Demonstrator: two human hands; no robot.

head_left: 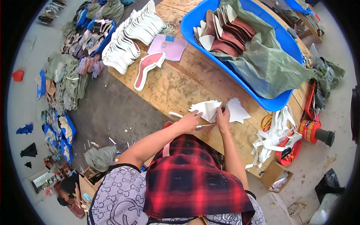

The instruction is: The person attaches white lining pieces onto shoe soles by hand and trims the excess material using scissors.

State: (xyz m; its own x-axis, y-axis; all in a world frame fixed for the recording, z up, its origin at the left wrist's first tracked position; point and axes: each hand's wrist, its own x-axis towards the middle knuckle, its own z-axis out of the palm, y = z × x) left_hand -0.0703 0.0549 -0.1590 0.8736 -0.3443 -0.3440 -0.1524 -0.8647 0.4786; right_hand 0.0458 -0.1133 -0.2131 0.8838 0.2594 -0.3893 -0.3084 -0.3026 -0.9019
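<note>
Near the front edge of the wooden table, my left hand (190,122) has its fingers bent over white cut pieces (207,109) with jagged edges. My right hand (222,116) is closed on the same pieces, with its thumb and fingers pressed together. More white jagged material (237,111) spreads out to the right of my right hand. A long pale piece (204,127) lies under both hands at the table edge. Farther left, a red and white curved piece (147,71) rests alone on the table.
Stacked white curved pieces (129,35) stand at the table's back left, beside a pink sheet (167,47). A blue tub (240,80) holds red-brown pieces and green sacking. White strips (273,131), orange scissors (266,122) and a red container (291,150) are on the right.
</note>
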